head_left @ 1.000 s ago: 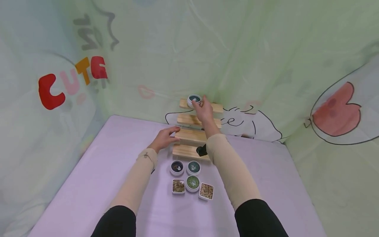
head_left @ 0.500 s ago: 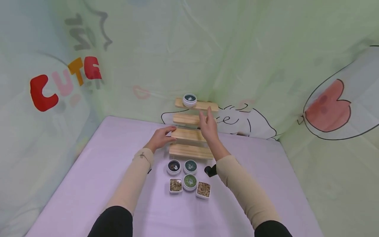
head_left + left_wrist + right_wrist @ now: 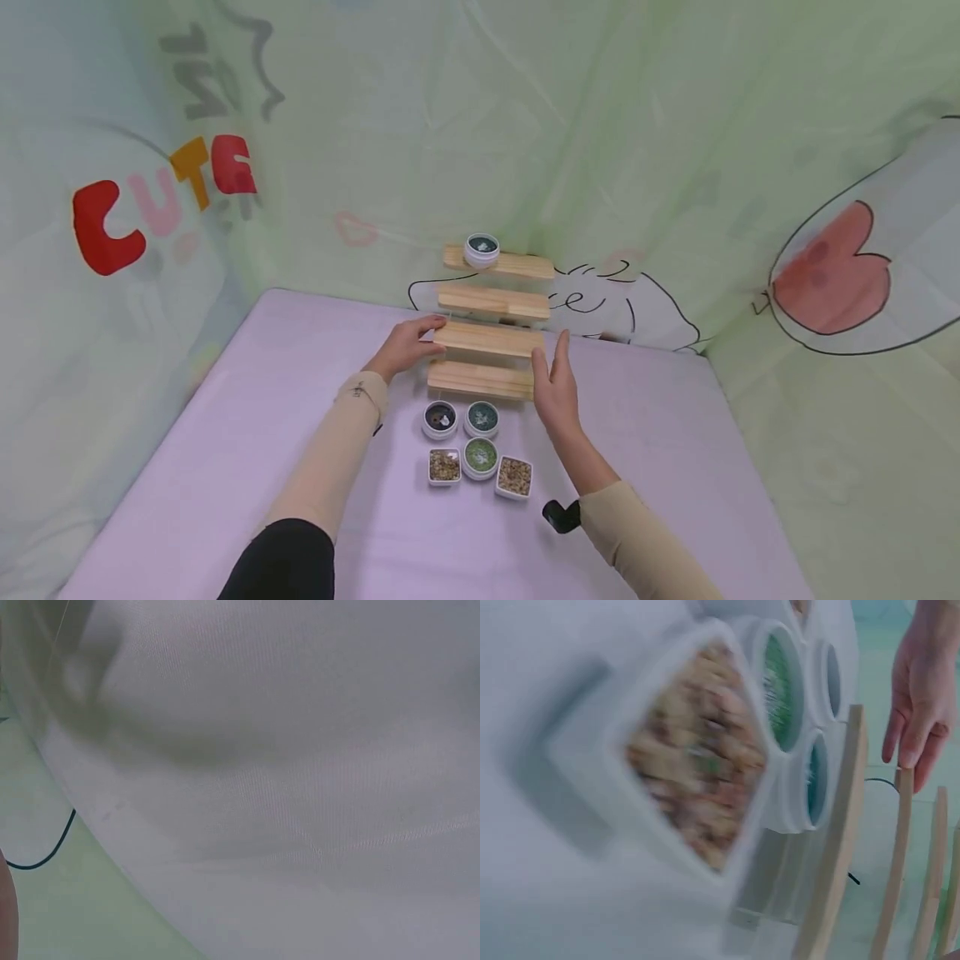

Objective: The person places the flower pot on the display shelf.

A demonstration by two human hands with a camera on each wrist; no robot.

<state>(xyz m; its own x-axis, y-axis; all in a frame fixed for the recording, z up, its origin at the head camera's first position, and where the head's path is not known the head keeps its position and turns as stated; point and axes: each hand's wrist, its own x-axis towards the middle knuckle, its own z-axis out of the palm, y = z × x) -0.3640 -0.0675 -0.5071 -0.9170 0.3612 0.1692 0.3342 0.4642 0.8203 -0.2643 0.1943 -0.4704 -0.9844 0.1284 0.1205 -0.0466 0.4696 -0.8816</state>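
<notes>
A stepped wooden display stand [image 3: 489,338] with several narrow boards stands toward the back. My left hand [image 3: 405,346] grips the left end of one middle board; in the right wrist view, the same left hand [image 3: 922,697] has its fingertips at the board's end. On the top board, left side, sits a white round pot [image 3: 482,251] with dark blue-green content. My right hand [image 3: 557,392] is by the right end of the lower boards, fingers extended and holding nothing. Whether it touches the wood I cannot tell. The left wrist view shows mostly cloth.
In front of the stand are a dark-filled round pot [image 3: 440,419], a teal-filled round pot [image 3: 482,418], a green-filled round pot [image 3: 480,457] and two square pots of brown bits, one left [image 3: 445,466], one right [image 3: 514,477]. Pale purple cloth [image 3: 337,533] covers the table; a printed curtain [image 3: 360,150] hangs behind.
My right hand has let go of the white round pot on the top board and moved down and right, beside the stand's lower boards. The left hand stays at the stand.
</notes>
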